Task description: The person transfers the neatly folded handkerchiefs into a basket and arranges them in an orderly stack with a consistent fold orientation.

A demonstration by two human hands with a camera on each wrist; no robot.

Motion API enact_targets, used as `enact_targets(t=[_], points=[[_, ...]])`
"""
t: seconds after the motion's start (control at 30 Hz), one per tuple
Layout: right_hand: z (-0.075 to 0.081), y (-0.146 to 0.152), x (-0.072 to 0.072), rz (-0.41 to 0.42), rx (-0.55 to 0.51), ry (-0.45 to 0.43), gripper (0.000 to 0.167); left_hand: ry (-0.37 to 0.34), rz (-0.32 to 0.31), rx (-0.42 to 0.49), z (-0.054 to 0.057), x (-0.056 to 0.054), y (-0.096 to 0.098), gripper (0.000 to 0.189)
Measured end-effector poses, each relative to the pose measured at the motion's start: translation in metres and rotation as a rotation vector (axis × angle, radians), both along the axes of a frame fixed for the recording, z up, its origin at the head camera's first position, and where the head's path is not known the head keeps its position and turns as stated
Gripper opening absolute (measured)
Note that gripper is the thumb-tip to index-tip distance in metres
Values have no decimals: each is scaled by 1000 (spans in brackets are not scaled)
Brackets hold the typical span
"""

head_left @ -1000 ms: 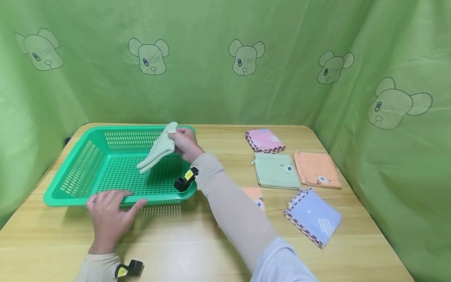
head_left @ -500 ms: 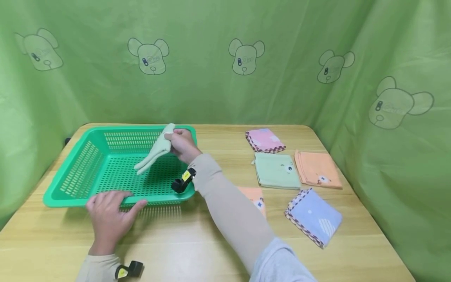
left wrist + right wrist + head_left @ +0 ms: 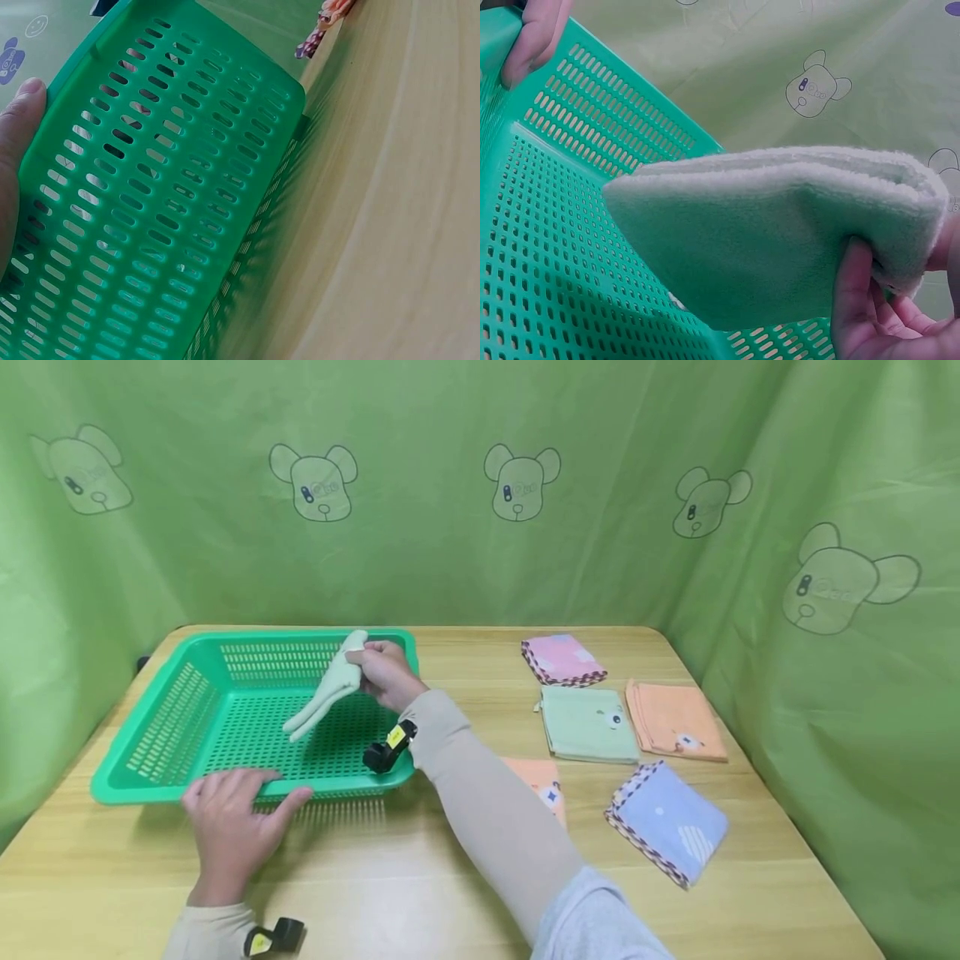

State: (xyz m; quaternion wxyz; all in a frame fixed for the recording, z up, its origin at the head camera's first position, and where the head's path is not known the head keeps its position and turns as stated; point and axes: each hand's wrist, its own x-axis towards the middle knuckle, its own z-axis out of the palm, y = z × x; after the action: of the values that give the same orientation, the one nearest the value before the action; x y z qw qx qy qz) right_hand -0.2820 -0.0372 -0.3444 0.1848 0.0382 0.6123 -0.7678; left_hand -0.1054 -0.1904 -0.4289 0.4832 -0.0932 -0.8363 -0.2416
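A folded light green towel (image 3: pixel 327 693) hangs tilted inside the space of a green plastic basket (image 3: pixel 142 795), clear of its floor. My right hand (image 3: pixel 388 678) pinches one end of it between thumb and fingers; the right wrist view shows the folded layers of the towel (image 3: pixel 735 240) and the thumb pressed on its face. My left hand (image 3: pixel 236 827) grips the basket's near rim, fingers over the top and thumb in front. From the left wrist, the slotted outer wall of the basket (image 3: pixel 165 180) fills much of the view.
On the right of the wooden table (image 3: pixel 420 893) lie folded towels: pink (image 3: pixel 562 660), green (image 3: pixel 588 724), orange (image 3: pixel 675 720) and blue (image 3: pixel 667 822). Another orange towel (image 3: pixel 542 781) is partly hidden by the right forearm. A green curtain (image 3: pixel 420 560) surrounds the table.
My right hand has shifted slightly left and down over the basket, and the green towel's free end hangs lower and further left. My left hand stays at the rim.
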Motion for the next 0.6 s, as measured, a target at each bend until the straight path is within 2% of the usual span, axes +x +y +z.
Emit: enact_targets(t=[0.23, 0.6], points=[[0, -1, 2, 41, 33, 2, 37, 1, 3, -1, 1, 1, 0, 79], [-3, -2, 1, 123, 77, -27, 37, -2, 2, -3, 1, 0, 0, 79]])
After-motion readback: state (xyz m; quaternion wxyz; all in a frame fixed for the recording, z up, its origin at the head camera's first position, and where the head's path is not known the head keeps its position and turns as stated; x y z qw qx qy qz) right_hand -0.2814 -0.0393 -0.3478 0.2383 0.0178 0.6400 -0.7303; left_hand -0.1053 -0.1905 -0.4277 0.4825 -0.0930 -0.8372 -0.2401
